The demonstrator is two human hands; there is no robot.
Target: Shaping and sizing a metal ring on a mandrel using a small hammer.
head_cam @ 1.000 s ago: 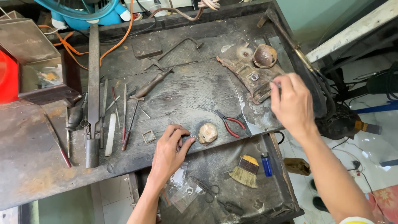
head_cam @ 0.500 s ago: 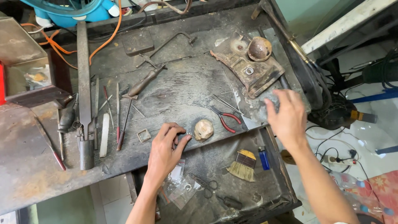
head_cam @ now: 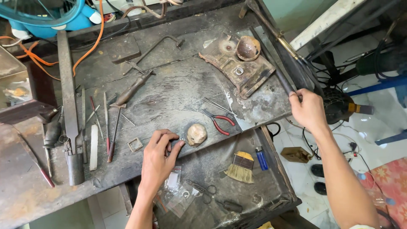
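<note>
Nearest, the left hand point(head_cam: 159, 157) rests on the front edge of the worktop point(head_cam: 178, 91) with its fingers curled loosely together, pinching nothing that shows; the rounded tan lump point(head_cam: 196, 134) lies just beside its fingertips, untouched. Farther off, the right hand point(head_cam: 308, 110) closes its fingers on the dark rod point(head_cam: 283, 81) at the worktop's far edge, red-handled pliers point(head_cam: 219, 120) lying between both hands, so no piece seems worked yet.

Single view from the camera on my head, looking steeply down from above onto my workbench point(head_cam: 178, 93) at about arm's length. The bench runs slantwise across the frame, its far edge toward the top. My left hand point(head_cam: 159, 159) enters from the bottom edge, my right hand point(head_cam: 308, 111) from the lower right; tiled floor point(head_cam: 373, 127) shows at right.
</note>
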